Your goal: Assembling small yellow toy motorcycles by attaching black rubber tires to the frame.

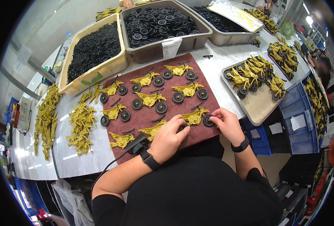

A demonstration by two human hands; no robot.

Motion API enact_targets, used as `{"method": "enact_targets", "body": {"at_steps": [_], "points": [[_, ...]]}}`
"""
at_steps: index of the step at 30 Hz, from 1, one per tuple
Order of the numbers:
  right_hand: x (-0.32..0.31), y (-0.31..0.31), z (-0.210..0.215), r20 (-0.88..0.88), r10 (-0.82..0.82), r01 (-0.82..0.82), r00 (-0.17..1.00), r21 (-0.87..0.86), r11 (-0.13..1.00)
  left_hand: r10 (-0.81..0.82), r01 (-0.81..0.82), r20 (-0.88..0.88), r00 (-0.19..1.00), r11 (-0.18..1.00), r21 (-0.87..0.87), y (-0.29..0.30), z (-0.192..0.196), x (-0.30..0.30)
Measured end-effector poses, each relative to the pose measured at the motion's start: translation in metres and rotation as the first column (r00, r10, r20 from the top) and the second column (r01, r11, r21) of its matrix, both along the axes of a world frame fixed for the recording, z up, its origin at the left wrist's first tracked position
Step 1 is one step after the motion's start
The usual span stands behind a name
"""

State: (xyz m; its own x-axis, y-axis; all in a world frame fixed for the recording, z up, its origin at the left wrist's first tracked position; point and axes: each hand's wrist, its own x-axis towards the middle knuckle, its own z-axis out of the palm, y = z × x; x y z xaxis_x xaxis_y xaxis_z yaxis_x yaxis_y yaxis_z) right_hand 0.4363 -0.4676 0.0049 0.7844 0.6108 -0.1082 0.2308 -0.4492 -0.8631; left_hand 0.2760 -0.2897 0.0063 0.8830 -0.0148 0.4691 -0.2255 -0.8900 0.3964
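Observation:
Several yellow toy motorcycle bodies lie in rows on a dark red cloth mat, most with black spoked wheels set at their ends. At the mat's near right lies one yellow motorcycle body between my hands. My right hand pinches the black wheel at that body's right end. The fingers of my left hand close on a dark wheel at its left end, mostly hidden by thumb and fingers. Under my left hand, another yellow body is partly covered. One more body lies at the near left corner, no wheels visible on it.
Behind the mat stand a cream bin of small black parts, a grey bin of wheels and another grey bin. Loose yellow bodies are heaped left. A metal tray at right holds wheeled motorcycles. A cable runs along my left forearm.

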Motion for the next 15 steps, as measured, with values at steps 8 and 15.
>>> {"method": "enact_targets", "body": {"at_steps": [8, 15], "points": [[-0.002, -0.001, -0.002, 0.023, -0.014, 0.014, 1.000, -0.002, 1.000, 0.021, -0.022, 0.022, 1.000, 0.999, 0.030, -0.005, -0.007, 0.001], [-0.002, 0.000, 0.001, 0.025, -0.005, 0.005, 1.000, -0.008, 1.000, 0.049, -0.049, 0.038, 0.998, 0.999, 0.009, -0.007, -0.020, -0.001]]}}
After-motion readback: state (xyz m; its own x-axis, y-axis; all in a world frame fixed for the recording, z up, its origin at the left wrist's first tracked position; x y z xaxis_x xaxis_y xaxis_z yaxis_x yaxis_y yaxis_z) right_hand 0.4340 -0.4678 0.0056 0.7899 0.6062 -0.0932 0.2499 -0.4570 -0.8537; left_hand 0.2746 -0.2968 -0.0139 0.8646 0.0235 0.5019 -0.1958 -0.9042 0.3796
